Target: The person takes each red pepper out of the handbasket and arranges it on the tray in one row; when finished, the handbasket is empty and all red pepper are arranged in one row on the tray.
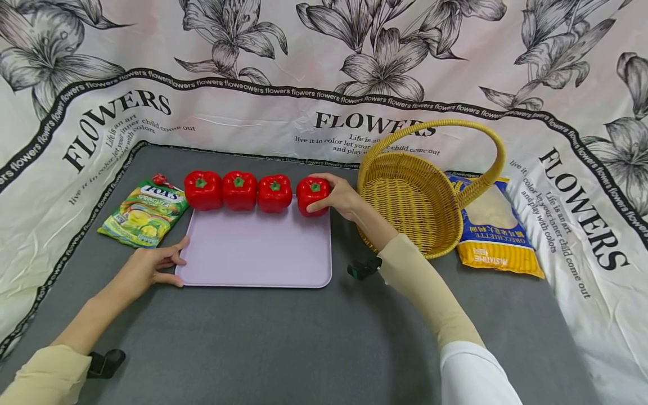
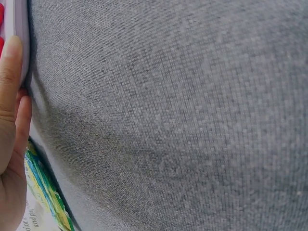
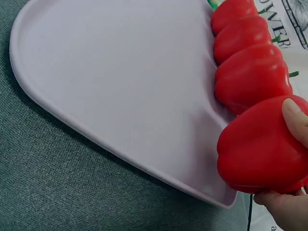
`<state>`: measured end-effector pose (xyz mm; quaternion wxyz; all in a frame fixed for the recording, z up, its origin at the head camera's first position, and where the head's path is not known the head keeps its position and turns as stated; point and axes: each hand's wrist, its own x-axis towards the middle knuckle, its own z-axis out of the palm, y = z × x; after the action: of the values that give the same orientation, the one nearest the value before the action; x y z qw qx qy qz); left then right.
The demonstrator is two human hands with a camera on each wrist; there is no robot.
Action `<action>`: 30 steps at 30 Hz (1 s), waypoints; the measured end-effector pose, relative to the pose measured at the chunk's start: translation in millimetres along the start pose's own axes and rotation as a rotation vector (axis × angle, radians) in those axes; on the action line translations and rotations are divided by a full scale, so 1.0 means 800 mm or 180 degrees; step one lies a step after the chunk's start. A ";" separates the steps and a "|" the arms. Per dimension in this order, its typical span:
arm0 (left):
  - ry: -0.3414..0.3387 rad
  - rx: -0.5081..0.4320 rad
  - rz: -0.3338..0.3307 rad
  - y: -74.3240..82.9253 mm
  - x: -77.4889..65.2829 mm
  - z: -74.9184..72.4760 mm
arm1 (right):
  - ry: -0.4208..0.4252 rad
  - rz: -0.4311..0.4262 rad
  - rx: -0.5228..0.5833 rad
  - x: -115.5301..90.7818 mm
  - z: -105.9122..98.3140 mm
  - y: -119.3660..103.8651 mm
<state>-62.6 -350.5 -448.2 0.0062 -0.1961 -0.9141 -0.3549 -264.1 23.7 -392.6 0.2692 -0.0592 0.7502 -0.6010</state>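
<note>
Four red bell peppers line the far edge of a pale lilac tray [image 1: 255, 247]. My right hand [image 1: 344, 198] grips the rightmost bell pepper [image 1: 310, 191] at the tray's far right corner, thumb on its near side. In the right wrist view this bell pepper [image 3: 260, 144] is large and close, with the other peppers [image 3: 252, 77] behind it. My left hand [image 1: 154, 265] holds the tray's near left corner. Its thumb [image 2: 10, 67] lies against the tray wall in the left wrist view, where most of the tray is out of frame.
A green and yellow candy bag [image 1: 147, 214] lies left of the tray. Right of it stands a yellow wicker basket [image 1: 405, 197] with a high handle, leaning beside a blue and yellow pasta bag [image 1: 496, 225]. Grey cloth [image 1: 263, 343] covers the table; a flower-print sheet [image 1: 243, 121] hangs behind.
</note>
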 end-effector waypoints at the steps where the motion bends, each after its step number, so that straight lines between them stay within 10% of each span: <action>1: -0.0001 0.0006 0.0005 0.000 0.000 0.000 | -0.0003 -0.0019 0.0008 0.001 0.000 0.001; 30: 0.0012 0.0009 0.0002 0.001 0.001 -0.001 | -0.0533 -0.0500 -0.0560 -0.005 -0.017 0.001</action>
<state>-63.0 -350.4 -446.9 0.0083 -0.1957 -0.9145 -0.3540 -266.8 37.6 -390.2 0.2768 -0.1911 0.7680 -0.5451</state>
